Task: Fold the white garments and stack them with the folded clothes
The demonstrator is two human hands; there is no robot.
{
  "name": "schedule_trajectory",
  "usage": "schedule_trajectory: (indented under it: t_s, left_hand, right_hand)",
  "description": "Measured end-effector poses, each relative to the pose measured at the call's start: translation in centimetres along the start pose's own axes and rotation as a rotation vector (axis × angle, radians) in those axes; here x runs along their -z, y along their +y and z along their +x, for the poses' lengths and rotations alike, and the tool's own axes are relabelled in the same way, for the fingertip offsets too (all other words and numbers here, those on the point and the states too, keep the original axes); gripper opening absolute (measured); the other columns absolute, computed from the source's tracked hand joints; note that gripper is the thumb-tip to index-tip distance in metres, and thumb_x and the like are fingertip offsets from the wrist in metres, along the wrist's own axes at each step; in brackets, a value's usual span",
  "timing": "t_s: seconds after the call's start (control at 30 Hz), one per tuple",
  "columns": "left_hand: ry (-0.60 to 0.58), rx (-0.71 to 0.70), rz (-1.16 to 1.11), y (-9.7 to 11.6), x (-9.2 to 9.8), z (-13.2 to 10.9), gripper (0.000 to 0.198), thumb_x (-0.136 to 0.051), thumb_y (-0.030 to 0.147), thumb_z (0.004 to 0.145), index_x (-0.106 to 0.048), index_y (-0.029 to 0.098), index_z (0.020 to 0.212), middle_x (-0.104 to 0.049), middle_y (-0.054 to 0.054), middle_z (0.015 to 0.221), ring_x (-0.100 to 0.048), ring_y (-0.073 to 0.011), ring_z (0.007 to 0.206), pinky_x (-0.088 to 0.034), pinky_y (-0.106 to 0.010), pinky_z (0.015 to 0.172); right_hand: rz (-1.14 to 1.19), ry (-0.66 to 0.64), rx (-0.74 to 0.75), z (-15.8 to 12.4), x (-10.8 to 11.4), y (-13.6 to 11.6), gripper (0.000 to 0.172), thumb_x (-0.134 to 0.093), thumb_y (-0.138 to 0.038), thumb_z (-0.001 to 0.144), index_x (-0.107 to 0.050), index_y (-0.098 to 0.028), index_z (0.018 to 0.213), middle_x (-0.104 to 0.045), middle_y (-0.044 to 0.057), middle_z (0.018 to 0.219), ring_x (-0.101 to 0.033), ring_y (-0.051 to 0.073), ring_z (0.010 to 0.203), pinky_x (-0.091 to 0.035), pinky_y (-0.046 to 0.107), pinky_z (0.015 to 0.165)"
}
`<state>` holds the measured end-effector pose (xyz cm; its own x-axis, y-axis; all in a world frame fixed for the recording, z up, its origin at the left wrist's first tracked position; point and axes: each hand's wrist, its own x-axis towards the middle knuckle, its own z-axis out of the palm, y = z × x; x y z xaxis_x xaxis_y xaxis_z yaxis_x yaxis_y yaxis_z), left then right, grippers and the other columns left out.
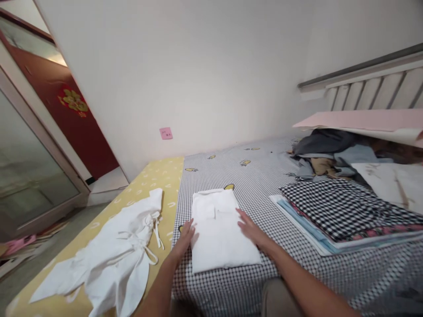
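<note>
Grips point(185, 239) point(253, 229) unclosed against folded cloth point(223, 242)

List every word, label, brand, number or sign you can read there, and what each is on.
No text is clearly readable.
Pink note on the white wall: dark marks, too small and blurred to read.
Red-and-gold ornament on the red door: too blurred to tell whether it bears a character.
Folded white cloth between the hands: no lettering visible.
</note>
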<state>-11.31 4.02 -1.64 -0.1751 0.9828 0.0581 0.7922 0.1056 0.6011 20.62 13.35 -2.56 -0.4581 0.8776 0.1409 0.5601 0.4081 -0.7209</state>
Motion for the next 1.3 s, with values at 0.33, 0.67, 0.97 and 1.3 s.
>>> schedule_trajectory:
  t_s: [0.33, 0.67, 0.97, 1.3]
  left_hand:
    - [0.170, -0.271, 0.344, -3.7, -0.4, -10.6, 0.090, -0.070, 0.048, 0.084, -0.023, 0.029, 0.158, -0.015, -0.018, 0.168, -0.020, -0.0351, 0.153, -0.028, -0.057, 0.119]
    - [-0.074, -0.159, 0.585, 1.6, -0.7, -9.2, 0.075, -0.073, 0.043, 0.083, -0.037, 0.045, 0.148, -0.029, -0.008, 0.164, -0.023, -0.0361, 0.152, -0.019, -0.067, 0.118]
    - [0.079, -0.003, 0.533, 3.1, -1.6, -7.4, 0.035, -0.053, 0.029, 0.096, -0.065, 0.045, 0.126, -0.031, -0.002, 0.163, -0.023, -0.0362, 0.152, -0.021, -0.067, 0.118]
    - [0.115, -0.338, 0.336, 3.3, 1.9, -11.0, 0.060, -0.048, 0.055, 0.094, -0.038, 0.036, 0.151, -0.035, -0.005, 0.161, -0.017, -0.0339, 0.154, -0.012, -0.066, 0.122]
  right_hand:
    - [-0.460, 0.023, 0.286, -11.2, 2.8, 5.5, 0.093, -0.071, -0.041, 0.079, -0.024, -0.034, 0.158, -0.012, 0.011, 0.169, -0.018, 0.033, 0.153, -0.016, 0.063, 0.120]
    - [-0.427, -0.158, 0.296, -7.3, 0.2, 0.2, 0.067, -0.064, -0.035, 0.084, -0.045, -0.035, 0.149, -0.038, 0.004, 0.161, -0.024, 0.032, 0.152, -0.013, 0.064, 0.120]
    - [0.010, 0.195, 0.236, -5.4, -1.4, 4.1, 0.036, -0.054, -0.026, 0.083, -0.076, -0.026, 0.111, -0.064, 0.012, 0.135, -0.058, 0.028, 0.125, -0.044, 0.051, 0.109]
    - [-0.043, 0.057, 0.252, -11.4, 3.5, 0.4, 0.024, -0.052, -0.040, 0.090, -0.075, -0.034, 0.094, -0.064, 0.003, 0.138, -0.042, 0.034, 0.142, -0.010, 0.069, 0.119]
